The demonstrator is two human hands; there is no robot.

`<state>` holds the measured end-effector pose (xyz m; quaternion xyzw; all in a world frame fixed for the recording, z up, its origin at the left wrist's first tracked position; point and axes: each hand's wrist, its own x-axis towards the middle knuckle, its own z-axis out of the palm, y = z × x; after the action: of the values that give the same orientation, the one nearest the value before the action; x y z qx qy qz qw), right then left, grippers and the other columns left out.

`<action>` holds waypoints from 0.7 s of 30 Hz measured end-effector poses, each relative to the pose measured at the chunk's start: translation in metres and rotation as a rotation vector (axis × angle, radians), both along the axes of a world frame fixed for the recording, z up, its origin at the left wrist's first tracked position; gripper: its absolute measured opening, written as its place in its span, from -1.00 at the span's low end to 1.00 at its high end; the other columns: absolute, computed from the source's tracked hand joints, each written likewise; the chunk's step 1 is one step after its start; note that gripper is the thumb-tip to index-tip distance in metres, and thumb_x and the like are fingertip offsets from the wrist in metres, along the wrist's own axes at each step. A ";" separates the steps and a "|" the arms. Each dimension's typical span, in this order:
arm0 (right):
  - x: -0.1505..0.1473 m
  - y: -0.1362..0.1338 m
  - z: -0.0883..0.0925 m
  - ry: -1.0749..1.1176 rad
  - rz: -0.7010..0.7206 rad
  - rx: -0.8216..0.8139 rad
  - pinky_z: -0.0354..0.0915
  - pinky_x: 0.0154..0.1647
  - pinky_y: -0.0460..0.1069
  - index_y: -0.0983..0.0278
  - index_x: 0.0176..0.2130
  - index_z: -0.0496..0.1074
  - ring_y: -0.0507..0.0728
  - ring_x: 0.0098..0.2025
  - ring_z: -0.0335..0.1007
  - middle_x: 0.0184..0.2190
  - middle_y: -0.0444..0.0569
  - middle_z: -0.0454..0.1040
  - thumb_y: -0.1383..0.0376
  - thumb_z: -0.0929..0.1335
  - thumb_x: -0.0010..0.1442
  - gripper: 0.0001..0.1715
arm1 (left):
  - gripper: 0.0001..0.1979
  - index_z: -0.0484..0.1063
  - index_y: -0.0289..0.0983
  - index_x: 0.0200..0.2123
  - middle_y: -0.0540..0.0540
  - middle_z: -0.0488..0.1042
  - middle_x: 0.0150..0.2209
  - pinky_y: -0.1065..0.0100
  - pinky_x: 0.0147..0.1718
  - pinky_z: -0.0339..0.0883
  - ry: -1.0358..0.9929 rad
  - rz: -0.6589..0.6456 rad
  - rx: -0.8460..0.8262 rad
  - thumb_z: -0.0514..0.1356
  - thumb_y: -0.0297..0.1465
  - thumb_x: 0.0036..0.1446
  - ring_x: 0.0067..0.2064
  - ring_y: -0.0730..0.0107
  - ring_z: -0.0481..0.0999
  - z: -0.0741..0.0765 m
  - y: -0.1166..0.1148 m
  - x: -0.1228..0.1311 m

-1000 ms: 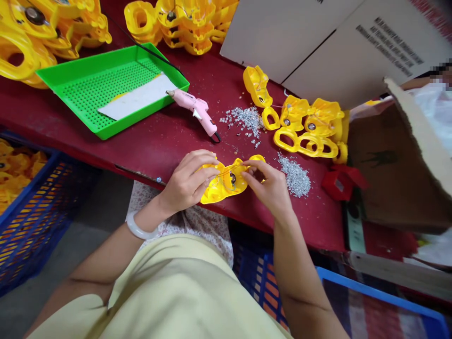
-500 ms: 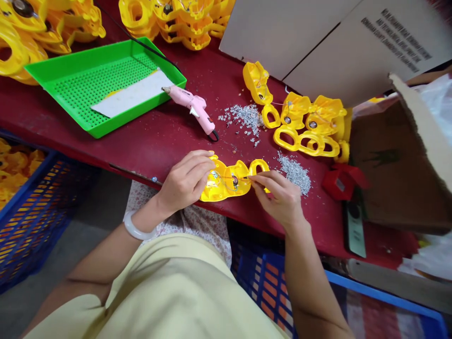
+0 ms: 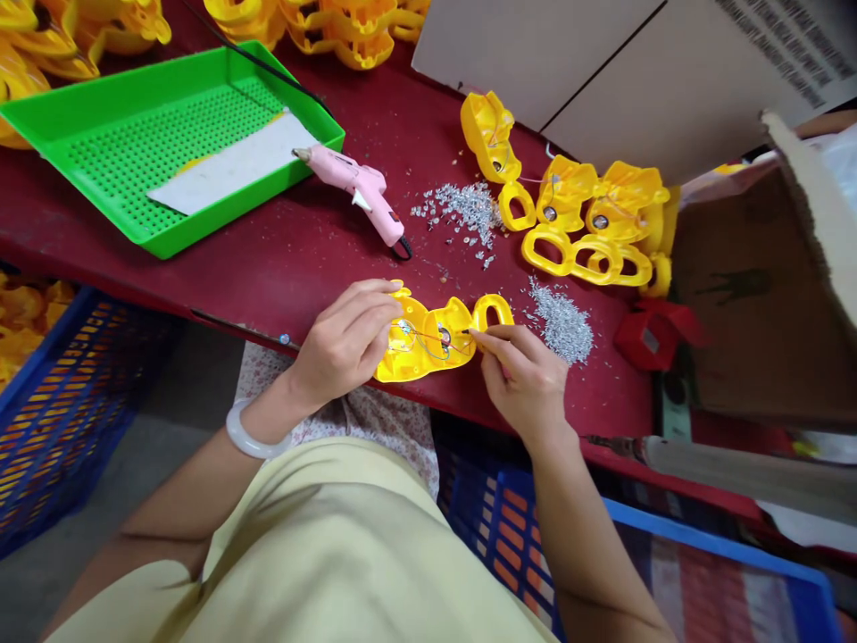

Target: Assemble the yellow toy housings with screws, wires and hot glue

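A yellow plastic shell point(image 3: 428, 344) with thin wires and a small round part inside lies at the near edge of the red table point(image 3: 281, 259). My left hand point(image 3: 348, 344) curls over its left end and holds it down. My right hand point(image 3: 526, 375) is pinched on a thin dark-tipped thing that I cannot name, its tip touching the shell's right side near the ring-shaped handle point(image 3: 492, 313).
A pink glue gun point(image 3: 358, 192) lies behind the shell beside a green tray point(image 3: 167, 147). Two heaps of small silver screws point(image 3: 562, 321) lie nearby, with more yellow shells point(image 3: 589, 228), a red object point(image 3: 653, 335), cardboard boxes point(image 3: 750, 286) and blue crates point(image 3: 73, 402).
My right hand has drawn back from over the shell to its right side and closed into a pinch at the shell's edge. The left hand has stayed on the shell.
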<state>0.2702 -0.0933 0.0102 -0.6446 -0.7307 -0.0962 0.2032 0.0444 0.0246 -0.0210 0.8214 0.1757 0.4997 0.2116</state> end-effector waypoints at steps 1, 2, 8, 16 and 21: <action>-0.002 0.000 -0.002 0.054 -0.024 0.002 0.38 -0.31 -0.06 0.24 -0.14 0.51 0.05 -0.28 0.48 -0.26 0.00 0.52 0.45 0.28 0.20 -0.71 | -0.78 0.41 -0.35 -0.15 -0.19 0.54 -0.17 0.10 0.03 0.47 -0.003 -0.002 0.003 0.04 -0.64 0.20 0.07 0.20 0.49 0.000 0.000 0.000; -0.003 -0.001 -0.004 0.107 -0.047 0.008 0.39 -0.31 -0.05 0.23 -0.15 0.52 0.05 -0.28 0.48 -0.26 0.00 0.51 0.44 0.28 0.21 -0.72 | -0.78 0.41 -0.36 -0.15 -0.20 0.54 -0.18 0.10 0.02 0.48 -0.007 -0.004 0.008 0.05 -0.64 0.20 0.07 0.19 0.49 0.000 0.000 0.000; -0.006 -0.003 -0.010 0.238 -0.080 0.031 0.42 -0.23 -0.01 0.20 -0.16 0.51 0.08 -0.23 0.48 -0.24 0.01 0.49 0.43 0.28 0.22 -0.73 | -0.76 0.40 -0.36 -0.13 -0.20 0.53 -0.16 0.10 0.02 0.47 -0.006 -0.006 0.017 0.05 -0.66 0.18 0.08 0.18 0.48 0.000 -0.001 -0.001; -0.010 -0.004 -0.013 0.247 -0.112 0.043 0.42 -0.20 0.05 0.17 -0.12 0.50 0.12 -0.20 0.45 -0.24 0.02 0.46 0.42 0.26 0.23 -0.70 | -0.78 0.41 -0.33 -0.13 -0.17 0.54 -0.16 0.10 0.03 0.48 -0.010 -0.008 0.018 0.06 -0.62 0.21 0.09 0.19 0.48 -0.003 -0.002 0.000; -0.012 -0.004 -0.003 0.284 -0.108 -0.038 0.41 -0.19 0.02 0.20 -0.13 0.50 0.10 -0.20 0.44 -0.22 0.02 0.44 0.40 0.28 0.24 -0.74 | -0.76 0.40 -0.35 -0.12 -0.19 0.53 -0.15 0.08 0.03 0.48 -0.005 -0.008 0.030 0.07 -0.66 0.18 0.09 0.18 0.47 -0.002 -0.002 -0.002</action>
<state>0.2580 -0.0969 0.0074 -0.6939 -0.6605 -0.0010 0.2869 0.0427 0.0224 -0.0231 0.8238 0.1642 0.5036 0.2020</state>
